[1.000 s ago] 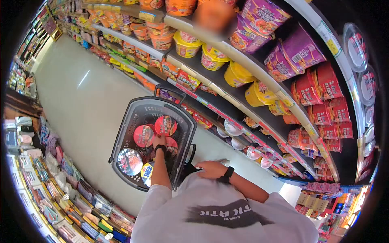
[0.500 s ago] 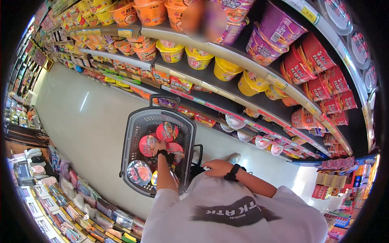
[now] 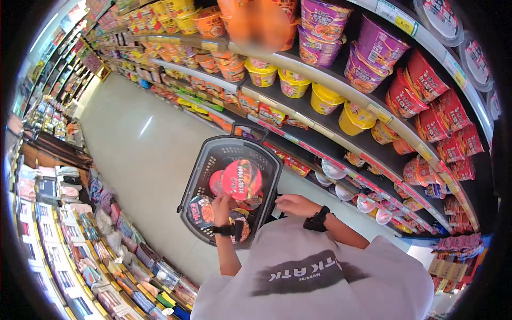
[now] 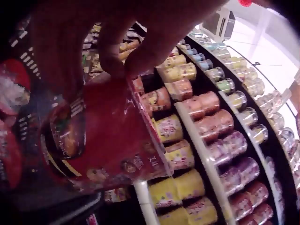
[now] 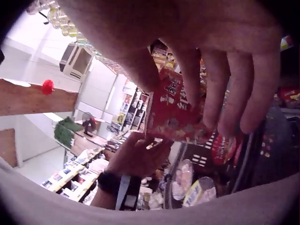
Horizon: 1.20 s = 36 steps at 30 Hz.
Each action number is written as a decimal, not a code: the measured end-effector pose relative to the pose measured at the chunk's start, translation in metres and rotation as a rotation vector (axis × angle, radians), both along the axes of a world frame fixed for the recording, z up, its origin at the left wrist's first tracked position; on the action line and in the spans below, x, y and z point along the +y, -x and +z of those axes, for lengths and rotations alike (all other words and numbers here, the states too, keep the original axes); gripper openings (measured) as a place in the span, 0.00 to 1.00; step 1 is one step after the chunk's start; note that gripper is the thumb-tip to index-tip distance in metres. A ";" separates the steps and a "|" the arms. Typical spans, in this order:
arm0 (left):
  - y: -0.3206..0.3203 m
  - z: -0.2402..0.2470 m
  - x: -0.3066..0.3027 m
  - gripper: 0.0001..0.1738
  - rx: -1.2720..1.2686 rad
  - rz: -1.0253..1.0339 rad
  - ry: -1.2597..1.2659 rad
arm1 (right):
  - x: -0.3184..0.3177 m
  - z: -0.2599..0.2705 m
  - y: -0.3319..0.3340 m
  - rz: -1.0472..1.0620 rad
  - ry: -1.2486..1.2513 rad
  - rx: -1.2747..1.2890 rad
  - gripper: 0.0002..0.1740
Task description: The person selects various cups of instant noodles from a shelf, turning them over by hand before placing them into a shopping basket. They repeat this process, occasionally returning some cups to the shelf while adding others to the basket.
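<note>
Raised above the grey shopping basket (image 3: 215, 152), a red noodle cup (image 3: 242, 180) is pinched at its edge by the left hand (image 3: 221, 210). From close up, the left wrist view has the fingers on the rim of this red cup (image 4: 112, 136). Beneath it in the basket lie another red-lidded cup (image 3: 215, 182), a clear-topped bowl (image 3: 201, 210) and a dark bowl (image 3: 242, 228). The right hand (image 3: 296, 205) is beside the basket's right edge with relaxed fingers. In the right wrist view, the right hand's fingers (image 5: 213, 89) extend in front of the held cup (image 5: 176, 110), holding nothing visible.
Shelves of yellow cups (image 3: 324, 98), purple cups (image 3: 322, 24) and red cups (image 3: 426, 80) rise along the right side. Low racks of packaged goods (image 3: 96, 245) line the left. Pale aisle floor (image 3: 133, 117) runs between them, behind the basket.
The left hand has lifted a red cup up from among the others in the basket. The right hand's fingers have straightened near the basket edge. The basket appears further right in the head view.
</note>
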State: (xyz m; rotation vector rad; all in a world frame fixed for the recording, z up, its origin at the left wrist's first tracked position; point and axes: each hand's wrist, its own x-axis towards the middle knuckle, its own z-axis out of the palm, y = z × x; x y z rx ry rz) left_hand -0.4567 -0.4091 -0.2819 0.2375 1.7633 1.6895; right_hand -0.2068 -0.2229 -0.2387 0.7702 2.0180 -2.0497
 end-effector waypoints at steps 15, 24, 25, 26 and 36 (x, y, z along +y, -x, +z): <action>-0.148 0.121 0.015 0.03 0.441 -0.300 -0.088 | 0.021 0.062 -0.096 -0.174 0.445 0.054 0.28; -0.269 0.190 0.105 0.05 0.869 -0.634 -0.101 | 0.048 0.069 -0.263 -0.344 0.830 0.257 0.33; -0.287 0.199 0.115 0.05 0.878 -0.673 -0.123 | 0.050 0.066 -0.285 -0.386 0.874 0.306 0.33; -0.306 0.208 0.125 0.06 0.885 -0.710 -0.147 | 0.050 0.059 -0.305 -0.496 0.819 0.329 0.32; -0.479 0.233 0.198 0.08 0.918 -1.106 -0.439 | 0.006 0.088 -0.499 -0.992 0.363 0.473 0.24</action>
